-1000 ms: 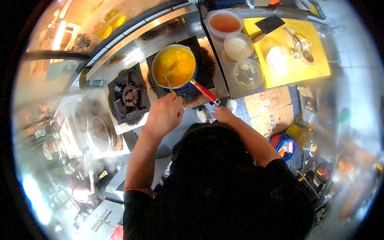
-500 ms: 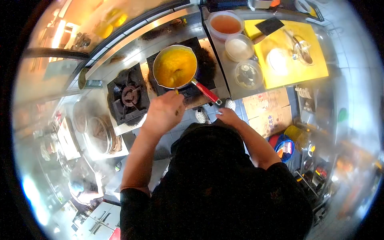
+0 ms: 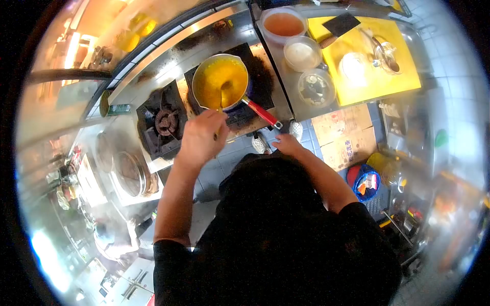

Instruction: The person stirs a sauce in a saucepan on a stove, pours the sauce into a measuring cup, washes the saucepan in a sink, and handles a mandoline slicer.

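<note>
Compared with half a second ago, the spoon [image 3: 221,97] reaches farther up into the yellow mixture [image 3: 210,76], and more of its shaft shows. The pan [image 3: 196,96] sits on the right-hand burner. The left hand [image 3: 204,135] bends over the near rim, fingers curled and pinching the spoon. The right hand [image 3: 289,145] lies just beside the red handle's [image 3: 261,110] end; I cannot tell whether its fingers grip it.
</note>
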Demonstrator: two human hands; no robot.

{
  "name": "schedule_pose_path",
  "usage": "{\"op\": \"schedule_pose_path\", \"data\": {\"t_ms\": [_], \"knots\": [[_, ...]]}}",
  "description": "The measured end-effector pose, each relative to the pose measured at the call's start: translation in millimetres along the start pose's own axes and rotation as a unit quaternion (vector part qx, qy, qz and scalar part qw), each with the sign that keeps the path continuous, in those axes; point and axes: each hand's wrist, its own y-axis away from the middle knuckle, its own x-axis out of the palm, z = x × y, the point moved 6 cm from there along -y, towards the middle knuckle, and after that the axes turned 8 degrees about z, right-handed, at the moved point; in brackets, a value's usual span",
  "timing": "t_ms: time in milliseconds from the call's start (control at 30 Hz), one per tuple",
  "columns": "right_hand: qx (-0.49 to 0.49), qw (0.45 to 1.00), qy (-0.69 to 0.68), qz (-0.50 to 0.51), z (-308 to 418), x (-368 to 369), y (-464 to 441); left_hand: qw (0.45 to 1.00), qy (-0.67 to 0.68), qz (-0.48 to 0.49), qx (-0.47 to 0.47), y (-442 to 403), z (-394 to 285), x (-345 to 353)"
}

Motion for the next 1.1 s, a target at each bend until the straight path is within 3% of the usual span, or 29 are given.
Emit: {"op": "schedule_pose_path", "data": {"t_ms": [33,67,167,200,267,300,333,400,467,600,767,867,1000,1100], "knots": [[0.003,1.0,-0.003,0.0,-1,5,-8,0.999,0.024,-0.043,0.006,1,5,-1],[0.006,1.0,-0.009,-0.001,-2,12,-17,1.0,-0.02,-0.023,-0.001,2,6,5],[-0.007,0.999,-0.031,0.029,-5,34,-45,0.992,-0.061,0.103,-0.045,3,-5,8],[0.008,0.998,-0.061,0.024,-19,53,-59,1.0,0.019,-0.004,-0.008,3,-9,-2],[0.036,0.992,-0.12,0.012,-47,101,-93,1.0,0.001,-0.005,-0.021,2,-3,5],[0.079,0.972,-0.219,0.018,-51,116,-101,1.0,-0.011,-0.003,-0.027,1,1,9],[0.121,0.94,-0.318,0.021,-49,130,-107,0.993,-0.068,0.083,-0.045,0,4,20],[0.2,0.85,-0.486,0.022,-32,146,-109,0.997,-0.032,0.059,-0.028,-1,-12,11],[0.155,0.813,-0.559,0.048,-37,177,-128,1.0,0.008,-0.002,0.013,-4,-16,4],[0.109,0.638,-0.762,-0.009,2,163,-103,0.995,-0.056,0.081,-0.014,6,0,16],[0.127,0.453,-0.879,-0.075,14,167,-97,0.998,-0.001,0.055,0.02,9,-3,7],[0.114,0.447,-0.883,-0.087,12,168,-107,0.993,-0.054,0.105,-0.003,12,3,19],[0.139,0.4,-0.901,-0.097,14,171,-105,0.998,0.01,0.033,0.052,7,-2,2],[0.165,0.382,-0.904,-0.101,20,163,-109,0.995,-0.04,0.086,0.015,8,6,16]]}}
